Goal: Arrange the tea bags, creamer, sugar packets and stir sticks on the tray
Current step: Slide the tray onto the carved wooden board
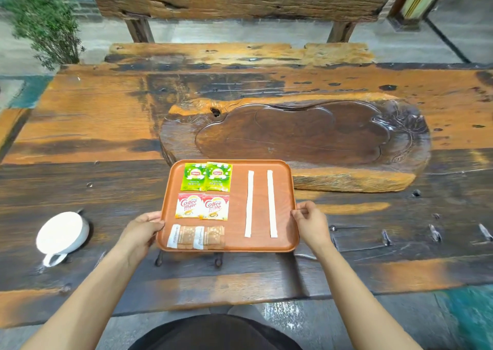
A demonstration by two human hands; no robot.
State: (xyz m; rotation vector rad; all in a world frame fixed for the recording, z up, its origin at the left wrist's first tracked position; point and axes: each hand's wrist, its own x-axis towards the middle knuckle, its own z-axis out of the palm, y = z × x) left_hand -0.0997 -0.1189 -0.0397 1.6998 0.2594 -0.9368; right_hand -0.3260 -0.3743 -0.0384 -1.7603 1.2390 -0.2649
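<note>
Tray (pixel 234 244) holds Lipton tea bags (pixel 206 176) and Coffee-mate creamer (pixel 202 206).

On the tray (pixel 234 243), tea bags (pixel 206 176) lie far left, creamer (pixel 202 206) nearer, sugar packets (pixel 196 237) nearest; stir sticks (pixel 261 203) lie right. A cup (pixel 62 233), apparently overturned, sits left; a carved slab (pixel 306 136) behind.

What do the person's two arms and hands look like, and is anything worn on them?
Both forearms are bare up to the picture's edge; no sleeves show. The left hand and right hand wear no gloves, and no rings, watch or bracelets are visible.
</note>
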